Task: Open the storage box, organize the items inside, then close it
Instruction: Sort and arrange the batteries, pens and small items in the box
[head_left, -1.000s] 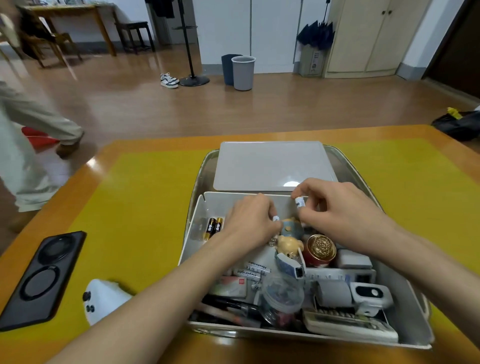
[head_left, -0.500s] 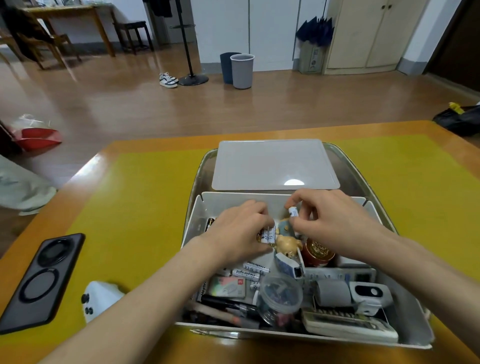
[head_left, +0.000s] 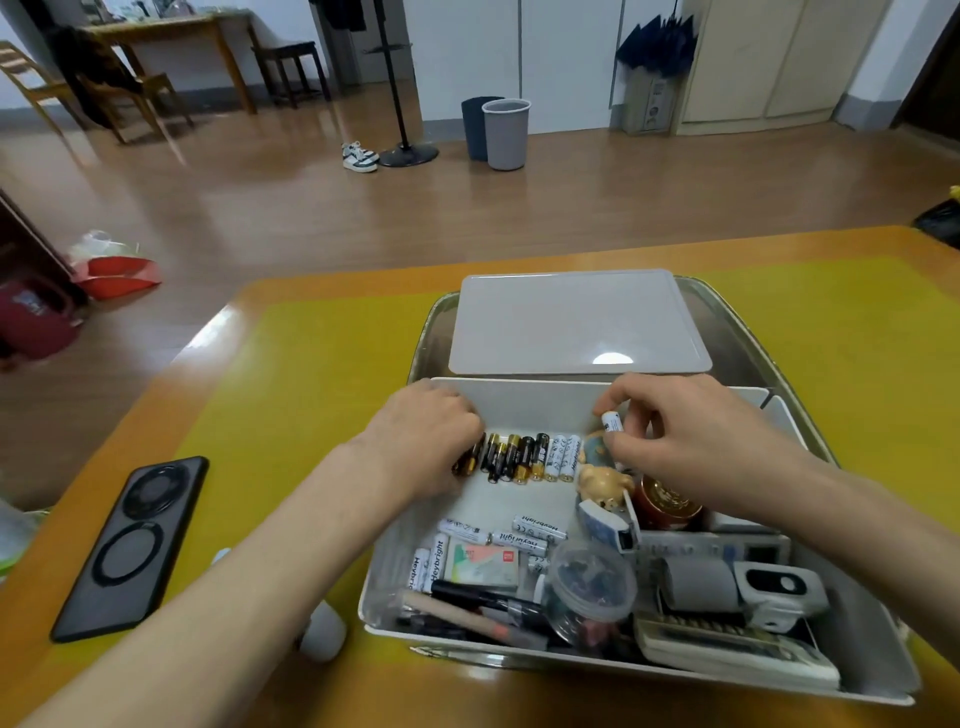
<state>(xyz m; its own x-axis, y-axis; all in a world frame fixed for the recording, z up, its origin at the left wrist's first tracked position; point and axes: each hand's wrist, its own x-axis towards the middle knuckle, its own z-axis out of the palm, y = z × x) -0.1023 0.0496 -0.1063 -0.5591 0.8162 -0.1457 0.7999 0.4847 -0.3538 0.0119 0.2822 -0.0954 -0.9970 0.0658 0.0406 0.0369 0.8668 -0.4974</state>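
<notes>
Hands (head_left: 426, 441) at box's (head_left: 519, 400) far wall

The storage box (head_left: 878, 670) sits on the table (head_left: 311, 374), its lid (head_left: 571, 322) lying flat just behind it. Inside, at the back left, a row of batteries (head_left: 524, 457) stands side by side; left hand (head_left: 426, 441) rests on the row's left end. Right hand (head_left: 691, 441) is over the back right, pinching one battery (head_left: 612, 422) (above the figurine (head_left: 602, 486)). Loose batteries (head_left: 498, 535) lie nearer, front left; the round jar (head_left: 592, 587) front centre, w/ the remote (head_left: 737, 649) at front right. The phone (head_left: 132, 545) lies left of the box, well apart.
</notes>
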